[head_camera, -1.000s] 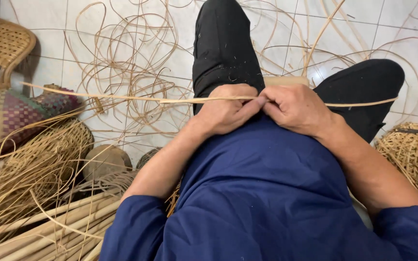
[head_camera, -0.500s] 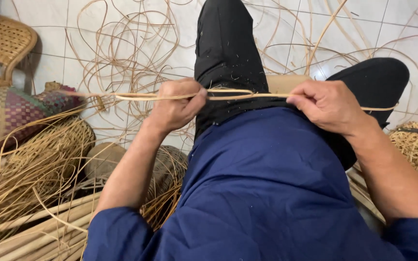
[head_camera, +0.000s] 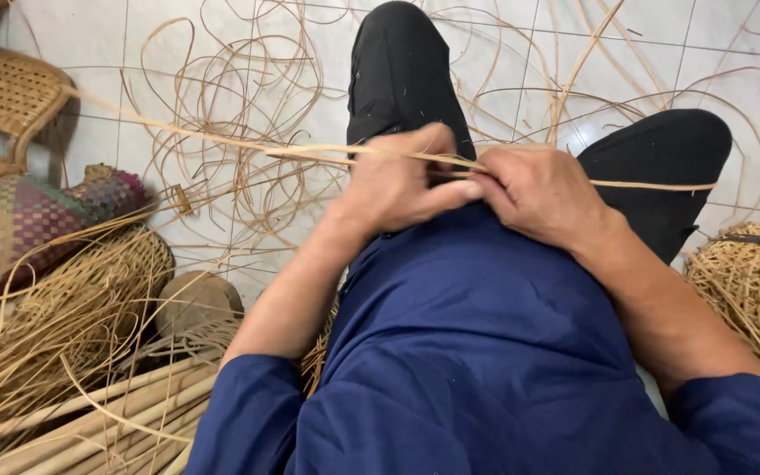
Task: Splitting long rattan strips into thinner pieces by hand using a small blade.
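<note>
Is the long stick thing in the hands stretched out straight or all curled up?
Stretched out. The cane strip runs nearly straight across the lap, pinched by the left hand and the right hand, unlike the curled strands on the floor.

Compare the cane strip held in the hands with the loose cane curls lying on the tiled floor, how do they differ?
The cane strip is pulled nearly straight and lifted above the lap, pinched by the left hand and the right hand. The loose cane curls lie untouched on the floor, looping and tangled over each other. The strip is one long piece; the curls are many strands. Both are thin, pale tan and flexible-looking.
</note>
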